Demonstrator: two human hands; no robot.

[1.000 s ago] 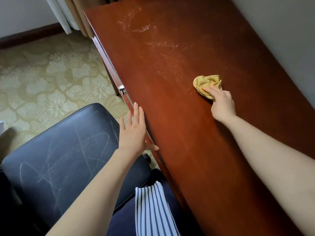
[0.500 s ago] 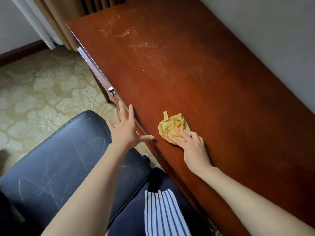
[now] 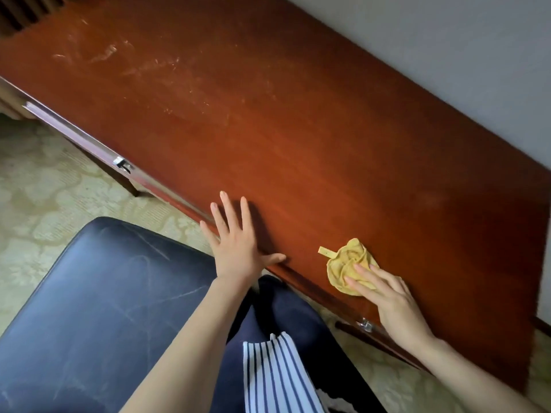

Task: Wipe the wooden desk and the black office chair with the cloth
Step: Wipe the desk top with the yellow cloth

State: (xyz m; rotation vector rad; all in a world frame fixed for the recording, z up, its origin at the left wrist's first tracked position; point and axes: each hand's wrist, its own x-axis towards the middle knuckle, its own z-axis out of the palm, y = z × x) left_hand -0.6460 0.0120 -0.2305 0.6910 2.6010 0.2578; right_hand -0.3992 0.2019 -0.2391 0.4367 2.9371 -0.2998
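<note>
Your right hand (image 3: 393,302) was unclenched, with its fingers (image 3: 362,281) straight and pressing down on the bunched yellow cloth (image 3: 347,262), not gripping it. The cloth sat under your fingertips on the desk (image 3: 298,150), close to its front edge. Your left hand (image 3: 238,248), off to the left of the right one, was spread flat and held nothing. It was at the desk's front edge, probably bracing you.

Step judged: wiping the desk top. Whitish smears (image 3: 167,73) lay well beyond both hands, toward the far-left end, so the stroke needed to carry the cloth out there. It called for even downward pressure and overlapping passes. You also wanted more palm over the wad, since fingertips alone could have let it slip out.

The black chair (image 3: 98,293) sat just beside and below the left hand. Its seat showed pale scuffs, so it looked not yet wiped.
</note>
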